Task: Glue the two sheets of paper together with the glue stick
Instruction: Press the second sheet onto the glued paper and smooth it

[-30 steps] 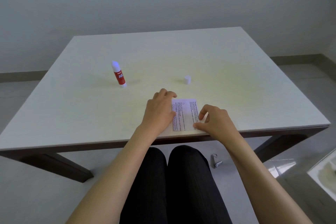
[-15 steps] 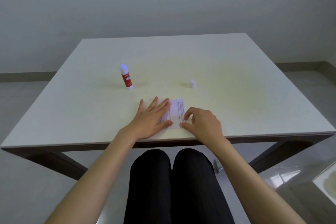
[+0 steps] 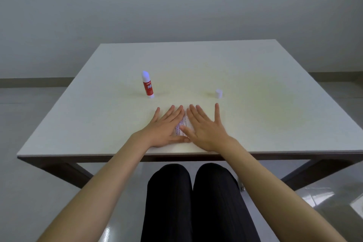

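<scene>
1. One square white table (image 3: 255,76) stands against a plain grey wall (image 3: 176,6); grey floor surrounds it.
2. Left hand (image 3: 165,125) and right hand (image 3: 206,127) lie flat, fingers spread, pressing the printed paper (image 3: 181,126) near the front edge; neither grasps anything.
3. Glue stick (image 3: 147,84) stands upright, uncapped, behind the left hand.
4. White cap (image 3: 218,93) stands apart, right of it.

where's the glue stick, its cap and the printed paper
glue stick (image 3: 147,85): head view, on its red label.
cap (image 3: 218,93): head view, on its white side wall.
printed paper (image 3: 181,125): head view, on the strip of text showing between the two flat hands.
</scene>
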A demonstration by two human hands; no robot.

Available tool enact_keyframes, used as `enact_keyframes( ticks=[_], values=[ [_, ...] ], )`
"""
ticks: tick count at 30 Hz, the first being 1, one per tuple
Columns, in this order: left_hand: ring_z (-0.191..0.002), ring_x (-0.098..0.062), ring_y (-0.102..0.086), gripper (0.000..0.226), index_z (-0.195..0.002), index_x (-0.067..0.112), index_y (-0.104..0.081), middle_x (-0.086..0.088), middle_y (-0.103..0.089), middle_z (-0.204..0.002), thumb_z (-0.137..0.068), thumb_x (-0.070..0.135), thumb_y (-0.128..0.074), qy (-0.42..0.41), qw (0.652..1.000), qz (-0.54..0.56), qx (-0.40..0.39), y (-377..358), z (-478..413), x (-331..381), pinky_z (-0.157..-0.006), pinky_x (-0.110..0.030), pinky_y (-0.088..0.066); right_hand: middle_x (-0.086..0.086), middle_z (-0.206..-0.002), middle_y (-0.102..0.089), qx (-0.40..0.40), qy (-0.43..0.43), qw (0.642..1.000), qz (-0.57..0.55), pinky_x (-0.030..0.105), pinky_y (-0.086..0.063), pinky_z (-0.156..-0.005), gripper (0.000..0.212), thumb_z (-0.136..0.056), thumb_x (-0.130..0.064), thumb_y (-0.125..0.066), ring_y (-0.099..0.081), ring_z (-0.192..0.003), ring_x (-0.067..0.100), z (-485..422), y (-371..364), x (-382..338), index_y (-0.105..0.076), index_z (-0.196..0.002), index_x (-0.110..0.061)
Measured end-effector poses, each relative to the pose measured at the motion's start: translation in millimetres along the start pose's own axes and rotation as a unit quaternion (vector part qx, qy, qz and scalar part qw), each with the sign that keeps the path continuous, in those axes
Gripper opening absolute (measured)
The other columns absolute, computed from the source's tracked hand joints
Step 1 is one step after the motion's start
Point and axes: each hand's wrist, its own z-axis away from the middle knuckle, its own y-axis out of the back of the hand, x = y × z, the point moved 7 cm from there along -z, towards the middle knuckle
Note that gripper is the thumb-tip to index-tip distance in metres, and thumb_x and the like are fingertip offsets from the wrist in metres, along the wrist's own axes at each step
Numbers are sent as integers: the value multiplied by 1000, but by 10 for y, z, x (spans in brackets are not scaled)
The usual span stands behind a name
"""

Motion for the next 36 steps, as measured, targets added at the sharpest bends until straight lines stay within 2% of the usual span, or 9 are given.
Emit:
enact_keyframes(
  ticks=[4,6,12,17,22,28,30,33,36],
  values=[
    [-143,-17,26,84,-148,21,17,8,22,-158,-91,58,-33,0,999,-45,-5,0,-4,-33,-114,-48,17,1,-162,7,16,48,999,-5,53,34,-104,93,-80,-74,3,12,-148,14,116,-66,-211,6,-151,-13],
    [-143,-18,26,88,-148,22,16,9,21,-158,-87,65,-31,-1,999,-34,-5,2,-10,-47,-114,-49,18,-4,-161,10,6,83,996,-21,50,39,-101,92,-78,-75,7,13,-147,13,236,-137,-244,7,-150,-19],
    [-142,-19,29,98,-148,24,15,12,22,-157,-78,78,-27,-1,999,-33,0,-9,-22,-64,-114,-52,18,-5,-162,10,8,-36,999,19,58,24,-108,78,-89,-66,-4,19,-147,22,79,35,121,5,-151,-20],
    [-142,-19,29,100,-148,25,15,13,22,-157,-74,81,-20,-11,1000,-24,2,-33,-38,-84,-114,-52,18,-13,-161,5,26,69,997,-28,50,39,-99,88,-76,-76,10,26,-143,14,337,-156,-145,1,-151,-29],
    [-141,-18,31,102,-147,27,18,15,23,-156,-74,82,-25,-5,1000,-22,5,-50,-50,-104,-113,-51,20,-15,-160,9,8,-32,999,6,58,25,-108,71,-90,-65,-3,23,-145,23,113,9,266,6,-151,-29],
    [-141,-20,32,99,-148,30,16,16,24,-156,-75,81,-27,-8,1000,-20,10,-37,-30,-127,-112,-53,20,-17,-160,2,34,95,995,18,50,41,-99,90,-75,-78,14,28,-143,19,446,-148,-137,1,-151,-32],
    [-141,-19,31,99,-147,29,16,16,23,-156,-75,81,-28,-3,1000,-18,7,-31,-35,-126,-112,-53,20,-20,-159,5,28,45,998,28,54,35,-102,90,-71,-75,20,25,-144,22,332,-46,129,4,-150,-34],
    [-141,-20,31,101,-147,28,17,15,24,-156,-75,81,-30,-1,1000,-17,-5,-26,-30,-115,-112,-54,20,-20,-159,10,-8,-14,999,36,59,28,-106,72,-86,-67,3,25,-144,25,212,69,369,7,-150,-34],
    [-141,-20,31,102,-147,29,17,17,25,-155,-73,82,-28,-2,1000,-10,-8,-31,-28,-121,-113,-53,20,-17,-160,2,19,82,996,20,53,37,-101,81,-81,-73,4,25,-144,21,334,-9,-37,0,-151,-30]
  ],
)
